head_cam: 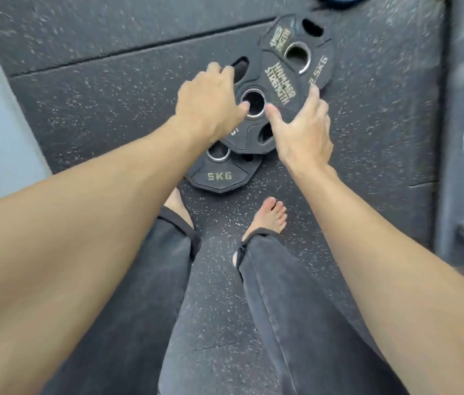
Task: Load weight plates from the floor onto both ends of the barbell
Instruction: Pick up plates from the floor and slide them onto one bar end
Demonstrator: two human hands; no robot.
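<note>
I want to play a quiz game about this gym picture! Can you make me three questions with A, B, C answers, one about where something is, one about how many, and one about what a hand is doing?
1. Where are the plates?
A. on a rack
B. on the floor
C. on a bench

2. How many plates show?
A. three
B. one
C. six

3. What is the left hand doing?
A. waving in the air
B. holding a bottle
C. gripping the middle plate

Answers:
1 B, the plates lie on the speckled floor.
2 A, near plate, middle plate, far plate.
3 C, the left hand has fingers in a grip hole and its thumb at the centre hole.
</note>
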